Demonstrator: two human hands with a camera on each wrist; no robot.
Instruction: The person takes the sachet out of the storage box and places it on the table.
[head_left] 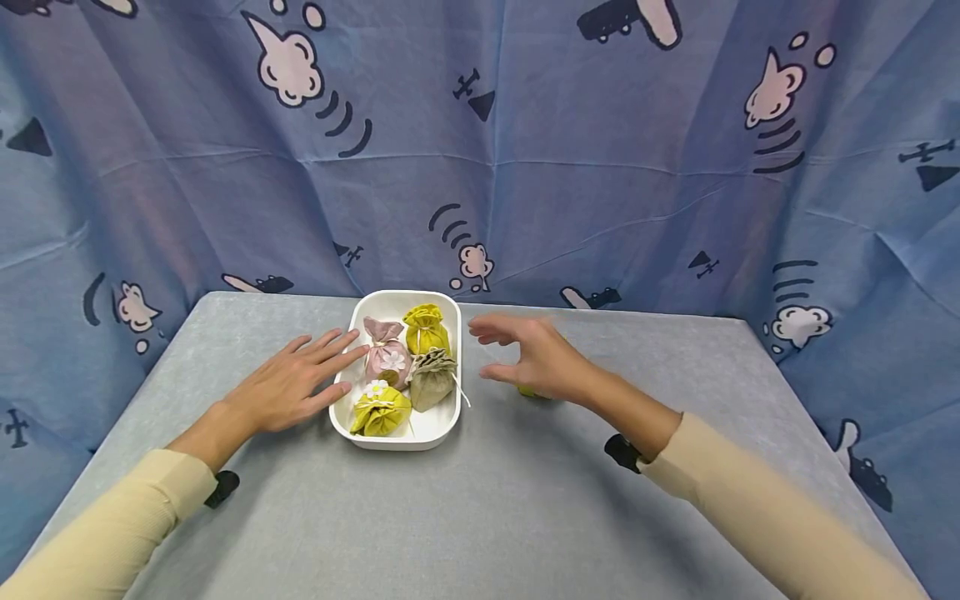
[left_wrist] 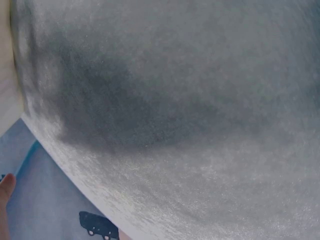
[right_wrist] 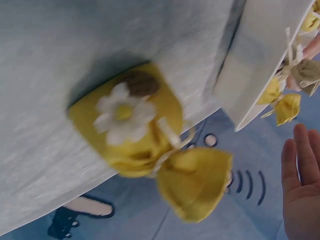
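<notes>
A white tray (head_left: pixel 397 444) at the back of the table holds several small drawstring pouches: a pink pouch (head_left: pixel 387 364), a grey-green pouch (head_left: pixel 432 383), a yellow pouch at the rear (head_left: pixel 427 333) and a yellow pouch in front (head_left: pixel 380 412). My left hand (head_left: pixel 292 385) has its fingers spread over the tray's left rim, near the pink pouch. To the tray's right, my right hand (head_left: pixel 538 358) is held with fingers bent loosely and the thumb apart, gripping nothing. Another yellow pouch (right_wrist: pixel 142 120), with a white flower, lies on the table, mostly hidden beneath that hand in the head view.
The table (head_left: pixel 480 517) has a grey cloth surface. Behind it hangs a blue patterned curtain (head_left: pixel 420 200), right along the back edge. In the left wrist view only the grey surface, shadow and a bit of curtain show.
</notes>
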